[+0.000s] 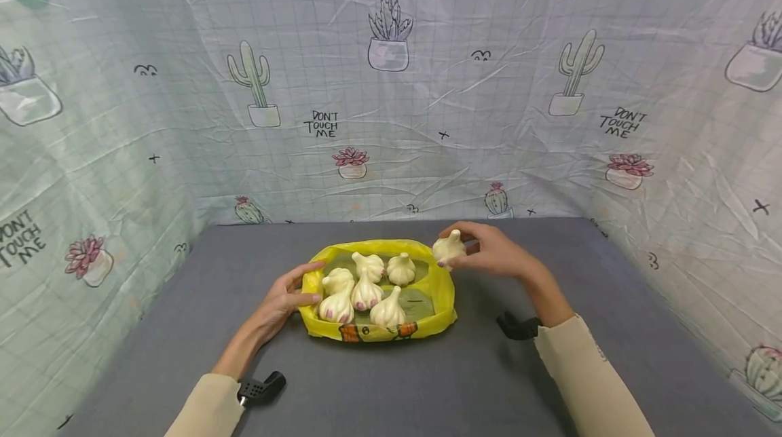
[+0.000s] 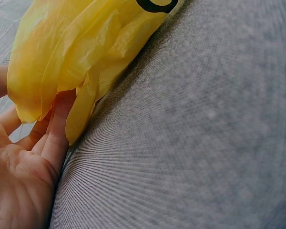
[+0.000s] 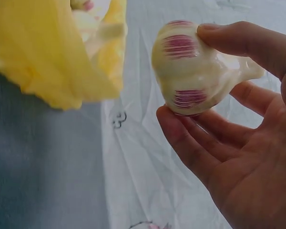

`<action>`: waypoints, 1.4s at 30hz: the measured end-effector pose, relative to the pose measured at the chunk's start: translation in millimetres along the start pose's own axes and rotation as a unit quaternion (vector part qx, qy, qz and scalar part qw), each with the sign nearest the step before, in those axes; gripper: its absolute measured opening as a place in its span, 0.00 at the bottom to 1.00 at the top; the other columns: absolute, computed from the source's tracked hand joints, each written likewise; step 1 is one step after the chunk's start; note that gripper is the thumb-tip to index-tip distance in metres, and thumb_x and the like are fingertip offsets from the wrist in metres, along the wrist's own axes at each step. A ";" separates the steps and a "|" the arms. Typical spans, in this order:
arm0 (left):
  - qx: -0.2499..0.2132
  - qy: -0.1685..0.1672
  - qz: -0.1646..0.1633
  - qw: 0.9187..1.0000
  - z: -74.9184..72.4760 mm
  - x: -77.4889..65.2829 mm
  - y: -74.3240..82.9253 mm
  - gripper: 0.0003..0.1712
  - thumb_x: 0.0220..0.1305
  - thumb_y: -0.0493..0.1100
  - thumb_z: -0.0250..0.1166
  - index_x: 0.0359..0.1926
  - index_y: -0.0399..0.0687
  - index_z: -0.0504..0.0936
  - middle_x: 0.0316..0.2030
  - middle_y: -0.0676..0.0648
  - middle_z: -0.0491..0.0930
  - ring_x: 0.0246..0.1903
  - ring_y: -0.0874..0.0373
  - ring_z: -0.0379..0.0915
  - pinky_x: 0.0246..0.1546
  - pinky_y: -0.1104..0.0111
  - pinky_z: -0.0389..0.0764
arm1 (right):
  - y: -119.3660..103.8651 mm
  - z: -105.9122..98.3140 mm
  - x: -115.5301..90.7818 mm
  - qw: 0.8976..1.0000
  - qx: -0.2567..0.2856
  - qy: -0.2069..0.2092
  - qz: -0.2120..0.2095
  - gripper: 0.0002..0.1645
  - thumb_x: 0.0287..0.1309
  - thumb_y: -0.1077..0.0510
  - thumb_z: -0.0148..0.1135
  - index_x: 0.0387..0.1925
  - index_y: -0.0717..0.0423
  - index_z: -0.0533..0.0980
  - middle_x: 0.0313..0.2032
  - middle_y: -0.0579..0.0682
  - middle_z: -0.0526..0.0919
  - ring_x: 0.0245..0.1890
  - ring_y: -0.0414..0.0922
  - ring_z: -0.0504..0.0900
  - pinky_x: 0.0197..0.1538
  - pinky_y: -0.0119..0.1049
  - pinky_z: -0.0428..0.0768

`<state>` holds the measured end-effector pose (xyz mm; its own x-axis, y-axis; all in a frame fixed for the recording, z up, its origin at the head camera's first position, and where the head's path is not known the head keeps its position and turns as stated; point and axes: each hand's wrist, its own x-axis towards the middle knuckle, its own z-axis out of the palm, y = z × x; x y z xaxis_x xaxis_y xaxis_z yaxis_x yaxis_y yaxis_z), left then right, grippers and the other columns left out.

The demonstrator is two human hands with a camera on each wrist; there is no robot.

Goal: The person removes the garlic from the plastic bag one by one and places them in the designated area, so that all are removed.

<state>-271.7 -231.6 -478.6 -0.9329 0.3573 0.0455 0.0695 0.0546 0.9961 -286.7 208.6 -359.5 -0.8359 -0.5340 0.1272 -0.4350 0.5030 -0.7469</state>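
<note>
A yellow plastic bag [image 1: 442, 298] lies on the table with its mouth spread wide and its sides standing up as a rim. Several white garlic bulbs [image 1: 387, 309] rest inside, some with purple marks. At the bag's left end, my left hand [image 1: 282, 301] grips the rim; in the left wrist view the yellow film partly hides its fingers. Just above the right end of the rim, my right hand [image 1: 491, 249] pinches one garlic bulb [image 3: 181, 67] between thumb and fingertips. That bulb's stem points toward the palm in the right wrist view.
The grey table [image 1: 391, 389] extends around the bag. Behind it and at both sides hangs a pale sheet [image 1: 415, 98] printed with cacti and words. Black wrist straps with camera mounts [image 1: 263, 388] sit on both forearms.
</note>
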 end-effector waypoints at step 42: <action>0.004 -0.003 0.012 1.000 -0.6 0.8 -3.5 0.42 0.65 0.34 0.66 0.78 0.40 0.61 0.76 0.30 0.58 0.56 0.60 0.78 0.49 0.66 0.86 | 85.2 -37.3 18.4 0.991 -0.068 0.045 0.102 0.31 0.66 0.55 0.67 0.65 0.66 0.73 0.57 0.68 0.80 0.57 0.63 0.80 0.54 0.54 0.82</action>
<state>-272.9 -232.1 -482.0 -0.9287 0.3646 0.0680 0.0936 0.0531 0.9942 -351.6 267.0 -396.4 -0.9351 -0.3515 0.0447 -0.2895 0.6850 -0.6686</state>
